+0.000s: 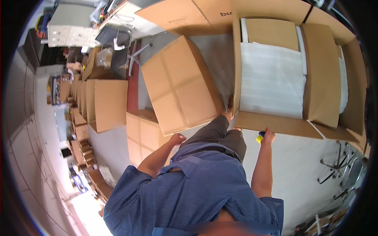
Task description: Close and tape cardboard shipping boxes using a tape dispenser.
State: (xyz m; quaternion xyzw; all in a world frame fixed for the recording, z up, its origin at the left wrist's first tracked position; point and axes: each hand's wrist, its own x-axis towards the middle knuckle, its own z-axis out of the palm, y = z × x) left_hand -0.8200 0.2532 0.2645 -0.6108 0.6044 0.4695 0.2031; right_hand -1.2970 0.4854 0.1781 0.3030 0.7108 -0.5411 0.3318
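My left hand [176, 138] is curled at the lower corner of a sealed, taped cardboard box [181, 86] that leans tilted in front of my legs. My right hand [268, 136] grips a small yellow and blue tool [260, 137] and sits at the near flap [275, 124] of a large open cardboard box. A white foam sheet [271, 78] lies inside that open box, with a cardboard panel [321, 74] to its right and another [271, 33] behind it. My blue shirt and grey trousers fill the lower middle of the view.
More cardboard boxes [106, 104] stand in a row at the left, and one [142, 135] sits under the sealed box. An office chair [118, 41] and a pale cabinet [69, 27] stand at the far left. Chair bases [338, 165] lie at the right. A flattened carton [189, 15] lies beyond.
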